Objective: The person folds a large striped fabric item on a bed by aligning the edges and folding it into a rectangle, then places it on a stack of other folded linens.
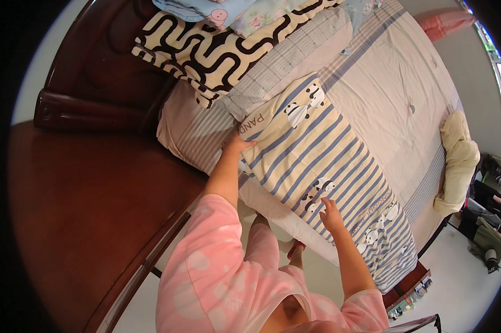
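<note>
A folded blanket (311, 150) with blue and cream stripes and printed pandas lies across the near side of the bed. At its left edge, my left hand (239, 144) is closed on the fabric, the thumb on top and the other fingers partly hidden at the edge. My right hand (332, 216) is over the blanket's near half, beside a panda print. Its fingers are apart with nothing in them; whether they touch the cloth I cannot tell.
The bed's pale sheet (394, 83) stretches behind the blanket. Folded bedding, including a black-and-cream patterned blanket (206, 55), is piled by the dark wooden headboard (100, 72). A cream bundle (458, 161) sits at the far right edge. A brown wooden surface (95, 205) stands at left.
</note>
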Tool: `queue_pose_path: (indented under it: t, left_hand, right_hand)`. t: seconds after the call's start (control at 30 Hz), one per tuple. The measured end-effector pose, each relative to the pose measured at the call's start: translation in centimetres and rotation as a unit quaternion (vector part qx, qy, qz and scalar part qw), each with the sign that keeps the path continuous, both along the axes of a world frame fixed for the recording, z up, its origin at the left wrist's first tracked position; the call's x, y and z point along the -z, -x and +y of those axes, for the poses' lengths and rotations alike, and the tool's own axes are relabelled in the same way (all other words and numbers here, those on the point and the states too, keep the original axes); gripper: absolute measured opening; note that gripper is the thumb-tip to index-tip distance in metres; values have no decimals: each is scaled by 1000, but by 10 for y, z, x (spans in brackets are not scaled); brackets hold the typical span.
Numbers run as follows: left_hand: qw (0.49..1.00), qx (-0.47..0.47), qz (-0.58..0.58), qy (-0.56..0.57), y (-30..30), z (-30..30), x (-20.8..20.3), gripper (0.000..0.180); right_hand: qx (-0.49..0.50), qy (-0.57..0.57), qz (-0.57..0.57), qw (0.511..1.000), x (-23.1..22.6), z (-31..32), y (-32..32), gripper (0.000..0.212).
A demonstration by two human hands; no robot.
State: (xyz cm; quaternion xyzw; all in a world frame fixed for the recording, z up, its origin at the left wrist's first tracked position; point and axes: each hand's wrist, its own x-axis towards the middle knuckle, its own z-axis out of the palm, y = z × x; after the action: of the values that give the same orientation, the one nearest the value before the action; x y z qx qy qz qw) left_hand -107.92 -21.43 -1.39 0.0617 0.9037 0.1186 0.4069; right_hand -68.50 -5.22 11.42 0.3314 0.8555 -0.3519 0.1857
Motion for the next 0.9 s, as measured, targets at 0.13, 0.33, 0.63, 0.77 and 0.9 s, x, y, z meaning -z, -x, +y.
queue_pose_path:
  t: [0.13, 0.33, 0.63, 0.77, 0.9]
  left_hand:
    - [965, -85, -128, -212, 20, -54, 10, 66]
    - [986, 72, -26, -150, -84, 14, -133, 53]
    - [893, 280, 156, -316, -240, 70, -215, 35]
    - [855, 373, 92, -349, -311, 84, -234, 37]
    - [831, 429, 11, -355, -371, 94, -237, 42]
  right_hand:
    - [7, 62, 30, 998, -8, -7, 38, 48]
    - [169, 137, 161, 963, -72, 15, 92, 52]
    - [48, -164, 52, 984, -143, 11, 132, 79]
    - [211, -132, 33, 968, -114, 55, 52, 70]
    - [278, -91, 95, 952, -81, 83, -41, 60]
